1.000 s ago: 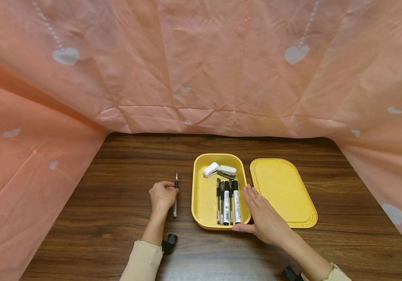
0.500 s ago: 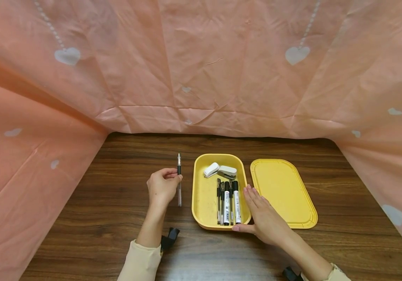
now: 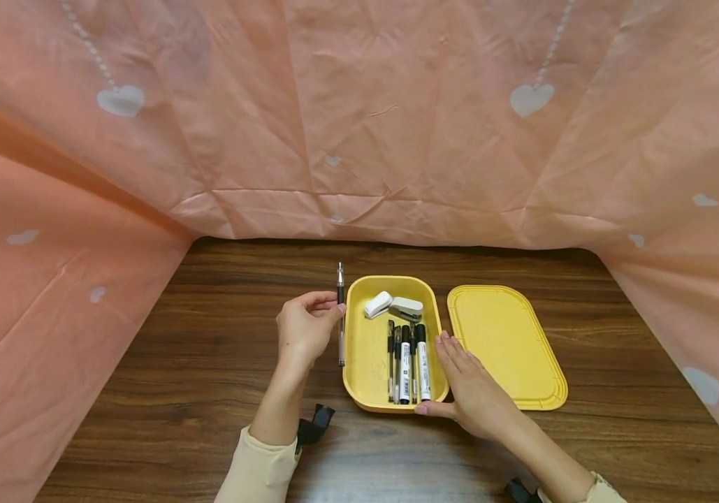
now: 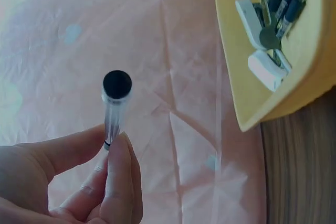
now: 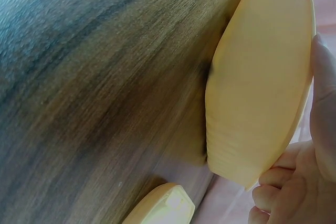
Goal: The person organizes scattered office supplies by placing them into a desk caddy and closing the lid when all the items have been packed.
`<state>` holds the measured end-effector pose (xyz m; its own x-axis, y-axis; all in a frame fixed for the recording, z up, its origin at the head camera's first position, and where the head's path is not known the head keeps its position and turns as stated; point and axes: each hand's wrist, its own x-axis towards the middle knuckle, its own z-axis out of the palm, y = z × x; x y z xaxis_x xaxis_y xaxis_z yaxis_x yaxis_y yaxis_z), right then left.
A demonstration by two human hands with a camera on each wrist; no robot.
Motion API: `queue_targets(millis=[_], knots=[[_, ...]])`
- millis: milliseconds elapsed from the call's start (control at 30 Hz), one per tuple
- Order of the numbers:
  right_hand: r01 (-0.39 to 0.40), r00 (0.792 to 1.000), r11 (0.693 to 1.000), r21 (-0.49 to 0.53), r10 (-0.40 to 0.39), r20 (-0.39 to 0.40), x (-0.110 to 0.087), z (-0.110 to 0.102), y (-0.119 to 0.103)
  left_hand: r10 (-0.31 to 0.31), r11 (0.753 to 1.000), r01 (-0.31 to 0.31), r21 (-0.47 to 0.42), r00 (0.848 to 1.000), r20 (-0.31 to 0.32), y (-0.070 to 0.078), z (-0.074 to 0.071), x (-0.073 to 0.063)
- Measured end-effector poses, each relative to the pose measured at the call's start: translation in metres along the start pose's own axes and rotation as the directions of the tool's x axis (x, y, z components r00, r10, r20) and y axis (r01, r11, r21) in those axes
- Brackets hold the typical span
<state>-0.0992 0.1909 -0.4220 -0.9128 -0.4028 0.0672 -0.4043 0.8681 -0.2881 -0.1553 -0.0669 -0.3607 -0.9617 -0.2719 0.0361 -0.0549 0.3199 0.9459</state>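
My left hand (image 3: 302, 332) pinches a clear-barrelled gel pen (image 3: 341, 293) with a black grip between thumb and fingers. The pen stands nearly in line with the left rim of a yellow box (image 3: 364, 370) and overlaps it in the head view. In the left wrist view the pen's black end (image 4: 117, 84) faces the camera. My right hand (image 3: 475, 395), fingers straight, rests against the box's right side, thumb at the near corner. Inside the box lie two white-barrelled markers (image 3: 405, 374) with black caps, several gel pens (image 3: 390, 356) and two small white staplers (image 3: 406, 306).
A flat yellow lid (image 3: 510, 342) lies on the wooden table (image 3: 221, 363) to the right of the box, partly behind my right hand. Pink cloth (image 3: 359, 126) with white hearts hangs round the back and sides of the table.
My left hand has lifted the pen off the table and carried it right and away from me, up to the box's left rim. The right hand and box have stayed put.
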Motion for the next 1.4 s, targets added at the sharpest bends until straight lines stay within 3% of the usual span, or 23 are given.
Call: queue_targets(millis=[333, 733, 1000, 1400], knots=[[0.009, 1.000, 1.000, -0.008, -0.009, -0.006, 0.000, 0.001, 0.000, -0.053, 0.995, 0.058, -0.085, 0.996, 0.069, -0.008, 0.021, -0.002], [0.000, 1.000, 1.000, -0.004, 0.000, 0.003, 0.000, 0.000, 0.000, -0.096, 0.983, 0.115, -0.142, 0.986, 0.133, -0.018, 0.037, -0.003], [-0.007, 1.000, 1.000, 0.005, 0.007, -0.003, 0.001, 0.001, 0.000, -0.095, 0.991, 0.108, -0.075, 0.983, 0.158, -0.025, 0.051, -0.007], [-0.010, 1.000, 1.000, -0.001, 0.010, 0.000, 0.001, 0.001, 0.001, -0.021, 0.998, 0.012, 0.064, 0.991, 0.135, -0.037, 0.066, -0.012]])
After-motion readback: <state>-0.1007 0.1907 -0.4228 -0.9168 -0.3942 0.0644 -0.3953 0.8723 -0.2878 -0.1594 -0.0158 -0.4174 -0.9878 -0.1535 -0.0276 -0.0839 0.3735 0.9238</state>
